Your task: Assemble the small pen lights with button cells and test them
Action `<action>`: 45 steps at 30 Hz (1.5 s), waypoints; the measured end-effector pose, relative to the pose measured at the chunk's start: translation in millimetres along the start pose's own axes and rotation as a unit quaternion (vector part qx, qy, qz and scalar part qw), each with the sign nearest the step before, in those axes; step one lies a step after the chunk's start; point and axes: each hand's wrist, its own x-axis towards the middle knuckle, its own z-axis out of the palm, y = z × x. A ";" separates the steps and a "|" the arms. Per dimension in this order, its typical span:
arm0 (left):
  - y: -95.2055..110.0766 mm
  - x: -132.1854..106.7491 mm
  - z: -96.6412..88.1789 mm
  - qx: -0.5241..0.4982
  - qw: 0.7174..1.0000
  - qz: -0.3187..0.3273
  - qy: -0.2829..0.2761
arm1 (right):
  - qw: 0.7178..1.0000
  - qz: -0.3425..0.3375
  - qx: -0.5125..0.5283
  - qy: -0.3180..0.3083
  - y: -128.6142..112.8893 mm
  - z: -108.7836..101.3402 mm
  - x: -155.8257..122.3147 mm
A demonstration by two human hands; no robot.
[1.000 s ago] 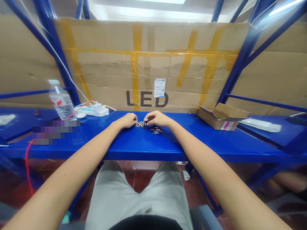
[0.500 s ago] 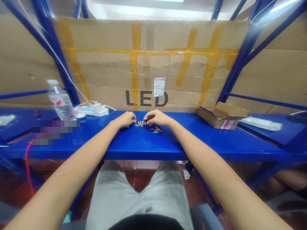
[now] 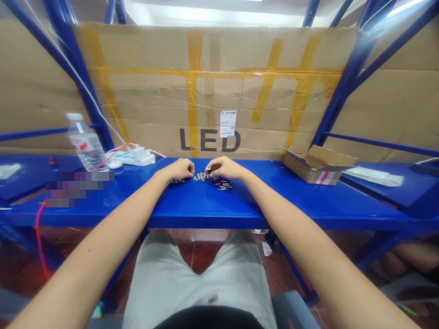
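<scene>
One creased cardboard sheet [image 3: 154, 107], striped with glossy tape [image 3: 194, 105], rose behind a smooth blue table [image 3: 206, 203] with an open cardboard box [image 3: 308, 172] on its right side. The left hand [image 3: 182, 169] curled, its grip impossible to tell. Just beside the right hand [image 3: 223, 168] lay a heap of shiny coloured pieces [image 3: 224, 185], between the hands rounded silvery bits [image 3: 200, 177]; the right hand pinched a stubby, round-ended dark piece [image 3: 208, 168].

Workshop-type space is indicated: blue bench [image 3: 206, 205] is flanked by rack posts [image 3: 335, 103], backed by taped "LED" cardboard [image 3: 154, 105], topped by power strip [image 3: 146, 160].
</scene>
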 end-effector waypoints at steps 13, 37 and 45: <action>14.8 -7.7 -4.3 -0.002 0.999 0.034 0.000 | 1.000 0.017 0.008 0.006 -4.3 1.2 -2.5; 56.2 -15.7 -8.4 -0.136 0.957 0.179 0.182 | 0.998 0.020 -0.009 0.053 -6.2 0.7 -5.1; 56.2 -11.9 -0.3 -0.173 0.953 0.098 0.229 | 0.994 0.024 0.040 0.095 -5.7 1.2 -2.1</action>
